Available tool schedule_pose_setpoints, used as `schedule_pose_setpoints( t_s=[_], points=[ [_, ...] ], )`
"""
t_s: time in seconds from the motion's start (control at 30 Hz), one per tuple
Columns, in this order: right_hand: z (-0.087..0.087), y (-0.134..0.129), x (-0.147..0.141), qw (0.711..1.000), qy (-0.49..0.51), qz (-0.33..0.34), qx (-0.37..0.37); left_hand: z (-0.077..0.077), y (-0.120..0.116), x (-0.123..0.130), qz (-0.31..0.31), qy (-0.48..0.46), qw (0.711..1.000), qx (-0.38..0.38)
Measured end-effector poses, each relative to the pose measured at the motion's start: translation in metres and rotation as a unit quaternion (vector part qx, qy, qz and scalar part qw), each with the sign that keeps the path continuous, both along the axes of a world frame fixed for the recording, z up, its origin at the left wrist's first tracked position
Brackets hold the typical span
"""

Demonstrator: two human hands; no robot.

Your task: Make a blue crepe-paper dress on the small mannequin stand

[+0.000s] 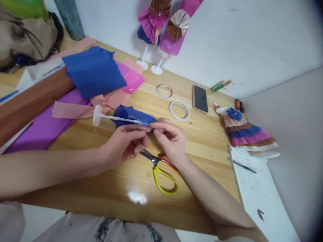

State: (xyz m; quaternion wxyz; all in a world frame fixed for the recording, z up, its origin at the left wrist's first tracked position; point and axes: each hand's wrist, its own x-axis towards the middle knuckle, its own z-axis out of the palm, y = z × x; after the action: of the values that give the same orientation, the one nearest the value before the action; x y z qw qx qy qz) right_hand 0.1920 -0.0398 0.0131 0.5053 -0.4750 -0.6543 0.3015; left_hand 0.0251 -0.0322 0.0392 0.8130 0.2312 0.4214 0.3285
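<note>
A white plastic stand (111, 117) lies sideways between my hands, its round base pointing left. Gathered blue crepe paper (136, 113) sits behind and around the stand's thin rod. My left hand (122, 144) supports the rod and paper from below, fingers curled. With thumb and forefinger, my right hand (173, 136) pinches the right end, where the blue paper meets the rod; the exact contact is partly hidden by the fingertips. Just below my hands, scissors (155, 162) with one yellow and one red handle lie on the table, blades slightly apart.
Crepe paper sheets (94, 72) in several colours cover the left, near a beige bag (27, 40). Behind are two tape rolls (188, 114), a phone (200, 98) and two paper-dressed stands (156, 70). A layered paper dress (248, 132) and written sheets (262, 191) lie right.
</note>
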Motion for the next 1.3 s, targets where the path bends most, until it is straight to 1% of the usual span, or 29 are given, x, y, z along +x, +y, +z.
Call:
schedule_pose_setpoints(
  t_s=[0.1,0.17,0.27,0.37,0.43,0.5,0.63,0.73,0.87,0.97,1.17,1.3],
  points=[
    [0.0008,0.0006,0.001,1.0,0.01,0.007,-0.001,0.002,-0.0021,-0.0002,-0.006,0.004,1.0,-0.001],
    [0.0012,0.0008,0.0012,1.0,-0.02,0.01,0.02,0.0029,-0.003,-0.0007,-0.009,0.008,1.0,0.0],
    [0.0007,0.0003,0.0016,0.99,-0.11,0.02,0.089,0.0027,-0.0039,-0.0019,-0.014,0.01,1.0,0.009],
    [-0.0007,-0.0007,0.002,0.968,-0.182,0.03,0.173,0.0018,-0.0039,-0.0032,-0.018,0.021,0.999,0.022],
    [-0.0017,-0.0011,0.002,0.957,-0.206,0.031,0.202,0.0019,-0.0033,-0.0035,-0.014,0.034,0.999,0.027],
    [-0.0029,-0.001,0.0017,0.954,-0.212,0.031,0.21,0.0027,-0.0024,-0.003,-0.006,0.045,0.999,0.027],
    [-0.0046,-0.0005,0.0002,0.957,-0.198,0.042,0.21,0.0042,-0.0004,-0.0003,0.014,0.056,0.998,0.021],
    [-0.0031,-0.0004,-0.0009,0.967,-0.172,0.048,0.184,0.0036,0.0015,0.0009,0.027,0.071,0.997,0.008],
    [0.0021,0.0001,0.0,0.99,-0.102,0.007,0.102,0.0015,0.0035,-0.0001,0.034,0.073,0.997,-0.003],
    [0.0037,0.0009,0.0019,0.994,-0.074,-0.014,0.076,0.0003,0.0036,-0.0016,0.034,0.061,0.998,-0.01],
    [-0.0022,0.0019,0.0031,0.985,-0.135,0.01,0.105,0.0009,0.0021,-0.0038,0.023,0.053,0.998,-0.017],
    [-0.0038,0.0047,0.0065,0.987,-0.134,-0.011,0.09,0.0052,0.0015,-0.0036,0.011,0.048,0.998,-0.029]
  ],
)
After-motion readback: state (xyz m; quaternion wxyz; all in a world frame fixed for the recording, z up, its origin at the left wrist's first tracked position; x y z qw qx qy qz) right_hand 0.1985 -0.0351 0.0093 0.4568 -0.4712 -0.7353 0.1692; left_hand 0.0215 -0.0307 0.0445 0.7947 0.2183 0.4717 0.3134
